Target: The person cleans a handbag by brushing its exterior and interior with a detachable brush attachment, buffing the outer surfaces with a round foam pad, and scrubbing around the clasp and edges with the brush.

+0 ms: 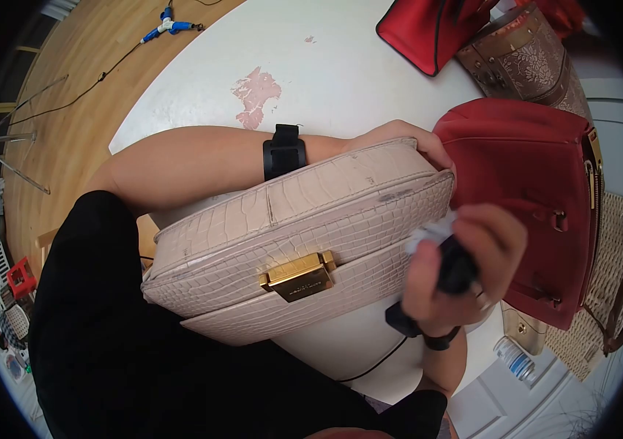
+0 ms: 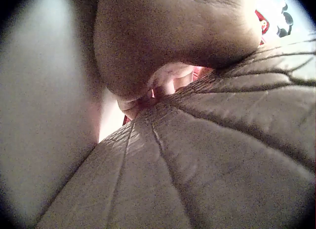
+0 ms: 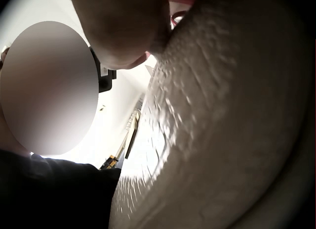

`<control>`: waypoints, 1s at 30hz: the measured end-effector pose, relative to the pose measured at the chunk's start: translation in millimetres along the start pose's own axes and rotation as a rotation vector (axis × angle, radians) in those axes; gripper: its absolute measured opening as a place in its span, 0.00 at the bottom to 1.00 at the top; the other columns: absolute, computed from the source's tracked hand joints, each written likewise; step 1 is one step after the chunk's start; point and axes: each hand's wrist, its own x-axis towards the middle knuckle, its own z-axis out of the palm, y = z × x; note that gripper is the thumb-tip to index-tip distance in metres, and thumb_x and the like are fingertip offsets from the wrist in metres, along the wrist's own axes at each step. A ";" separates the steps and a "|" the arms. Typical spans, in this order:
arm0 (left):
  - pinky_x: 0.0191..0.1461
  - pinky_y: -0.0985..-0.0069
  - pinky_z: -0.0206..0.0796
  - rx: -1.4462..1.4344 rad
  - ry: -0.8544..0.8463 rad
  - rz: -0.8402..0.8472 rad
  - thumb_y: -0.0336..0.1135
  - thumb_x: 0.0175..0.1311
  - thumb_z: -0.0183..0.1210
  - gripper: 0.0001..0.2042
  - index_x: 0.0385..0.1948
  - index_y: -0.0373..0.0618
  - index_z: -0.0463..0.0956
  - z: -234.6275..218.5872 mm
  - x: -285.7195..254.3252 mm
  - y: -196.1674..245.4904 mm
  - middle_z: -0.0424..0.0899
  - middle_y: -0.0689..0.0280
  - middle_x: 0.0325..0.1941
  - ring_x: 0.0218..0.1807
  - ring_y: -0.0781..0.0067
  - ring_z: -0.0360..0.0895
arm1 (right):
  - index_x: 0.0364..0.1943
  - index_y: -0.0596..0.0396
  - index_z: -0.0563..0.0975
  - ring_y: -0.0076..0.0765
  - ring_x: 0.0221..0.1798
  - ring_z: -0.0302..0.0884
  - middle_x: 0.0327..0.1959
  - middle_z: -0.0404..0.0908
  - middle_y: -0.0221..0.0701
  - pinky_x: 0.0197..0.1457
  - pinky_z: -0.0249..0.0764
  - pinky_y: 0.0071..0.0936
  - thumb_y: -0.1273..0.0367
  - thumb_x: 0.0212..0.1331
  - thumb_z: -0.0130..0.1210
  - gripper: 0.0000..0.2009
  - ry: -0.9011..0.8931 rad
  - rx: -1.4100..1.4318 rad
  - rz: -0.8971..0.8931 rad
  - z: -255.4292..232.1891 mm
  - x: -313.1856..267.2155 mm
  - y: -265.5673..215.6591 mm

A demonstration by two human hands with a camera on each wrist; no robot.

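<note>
A pale beige crocodile-textured handbag (image 1: 311, 212) with a gold clasp (image 1: 297, 276) lies tilted across the person's lap and the table edge. My left hand (image 1: 403, 137) holds its far end, the fingers bent over the corner; the left wrist view shows that hand (image 2: 163, 36) close against the creased leather. Beside the bag's right end, my right hand (image 1: 490, 252) grips a blurred object (image 1: 458, 267) with a black body and a whitish end; I cannot tell its kind. In the right wrist view, the bag's textured side (image 3: 173, 115) fills the right half.
A red handbag (image 1: 516, 190) stands right of the beige one. Behind are another red bag (image 1: 417, 33) and a brown patterned case (image 1: 523, 62). A woven mat (image 1: 608, 271) and a small spray can (image 1: 516, 358) lie at right. The white table (image 1: 194, 95) has peeled patches.
</note>
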 end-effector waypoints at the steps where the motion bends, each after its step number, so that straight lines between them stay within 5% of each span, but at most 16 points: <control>1: 0.51 0.74 0.72 -0.013 0.014 -0.027 0.37 0.77 0.49 0.16 0.40 0.32 0.81 0.7 0.1 1.0 0.82 0.53 0.43 0.43 0.69 0.81 | 0.43 0.57 0.76 0.41 0.47 0.76 0.51 0.78 0.44 0.51 0.74 0.34 0.73 0.52 0.61 0.13 0.084 -0.035 0.083 0.2 2.9 1.8; 6: 0.51 0.77 0.70 -0.069 0.065 -0.148 0.39 0.78 0.48 0.17 0.39 0.33 0.81 4.3 1.6 6.4 0.83 0.55 0.41 0.42 0.70 0.81 | 0.44 0.57 0.77 0.42 0.47 0.77 0.49 0.78 0.42 0.53 0.74 0.34 0.76 0.52 0.60 0.13 0.012 0.135 0.102 -6.0 3.1 1.7; 9: 0.49 0.76 0.71 0.064 0.060 -0.073 0.39 0.78 0.48 0.18 0.38 0.32 0.80 5.0 0.4 6.1 0.82 0.54 0.41 0.40 0.70 0.80 | 0.43 0.53 0.78 0.42 0.45 0.79 0.46 0.79 0.38 0.49 0.76 0.36 0.75 0.50 0.64 0.15 -0.064 0.225 0.000 8.7 2.0 -13.6; 12: 0.48 0.75 0.73 -0.118 -0.033 -0.094 0.39 0.77 0.48 0.18 0.40 0.31 0.81 2.0 0.0 1.9 0.82 0.53 0.42 0.41 0.69 0.81 | 0.39 0.50 0.78 0.43 0.43 0.79 0.44 0.79 0.33 0.45 0.77 0.39 0.73 0.45 0.67 0.15 -0.131 0.445 -0.050 23.1 -7.4 -30.5; 14: 0.47 0.74 0.73 0.110 -0.008 0.071 0.38 0.76 0.52 0.16 0.41 0.32 0.81 7.1 -2.4 6.3 0.81 0.51 0.43 0.41 0.68 0.80 | 0.40 0.52 0.82 0.42 0.47 0.81 0.46 0.80 0.33 0.45 0.78 0.35 0.78 0.43 0.72 0.17 -0.145 0.591 -0.060 23.8 -5.3 -37.3; 15: 0.47 0.74 0.73 0.109 -0.011 0.068 0.38 0.76 0.52 0.16 0.41 0.32 0.81 7.2 -1.7 6.2 0.81 0.51 0.43 0.41 0.68 0.80 | 0.40 0.52 0.82 0.42 0.47 0.81 0.46 0.80 0.33 0.45 0.78 0.35 0.78 0.43 0.72 0.17 -0.141 0.590 -0.057 20.8 -3.5 -33.1; 17: 0.48 0.74 0.74 -0.356 -0.001 -0.142 0.38 0.75 0.55 0.14 0.42 0.34 0.82 5.8 -0.3 4.4 0.81 0.51 0.44 0.42 0.68 0.81 | 0.37 0.51 0.79 0.42 0.46 0.80 0.44 0.78 0.33 0.47 0.78 0.37 0.75 0.48 0.69 0.12 -0.128 0.344 -0.134 9.8 2.8 -12.4; 20: 0.48 0.73 0.74 -0.057 0.048 0.005 0.37 0.74 0.57 0.13 0.41 0.34 0.82 5.2 -1.5 5.2 0.82 0.52 0.44 0.42 0.68 0.81 | 0.38 0.52 0.78 0.41 0.47 0.78 0.45 0.78 0.36 0.49 0.77 0.35 0.76 0.51 0.66 0.11 -0.021 0.139 -0.031 0.3 7.9 7.1; 23: 0.48 0.73 0.74 -0.030 0.062 -0.022 0.38 0.74 0.56 0.14 0.41 0.34 0.82 7.3 -1.0 7.8 0.82 0.53 0.44 0.42 0.69 0.81 | 0.36 0.50 0.81 0.42 0.45 0.77 0.45 0.79 0.34 0.46 0.75 0.38 0.77 0.42 0.70 0.14 0.212 0.104 0.203 1.3 4.4 12.4; 27: 0.47 0.74 0.73 -0.084 0.113 -0.077 0.38 0.75 0.54 0.15 0.40 0.32 0.81 15.3 -0.8 14.2 0.82 0.53 0.44 0.40 0.69 0.81 | 0.36 0.50 0.81 0.41 0.45 0.78 0.45 0.79 0.34 0.45 0.75 0.36 0.78 0.44 0.69 0.14 0.106 0.317 0.086 -1.7 9.3 -15.1; 29: 0.47 0.75 0.73 -0.263 0.025 -0.196 0.40 0.75 0.53 0.16 0.40 0.32 0.81 17.2 1.1 18.1 0.83 0.54 0.43 0.40 0.69 0.81 | 0.37 0.50 0.80 0.41 0.45 0.79 0.43 0.80 0.32 0.45 0.75 0.35 0.77 0.43 0.70 0.15 -0.174 0.619 0.049 3.1 9.3 -28.8; 30: 0.47 0.75 0.73 -0.264 0.024 -0.197 0.40 0.75 0.53 0.16 0.40 0.32 0.81 17.1 1.5 17.5 0.83 0.54 0.43 0.40 0.69 0.81 | 0.37 0.50 0.80 0.41 0.45 0.79 0.43 0.80 0.32 0.45 0.75 0.35 0.77 0.43 0.70 0.15 -0.173 0.618 0.050 8.1 7.2 -30.0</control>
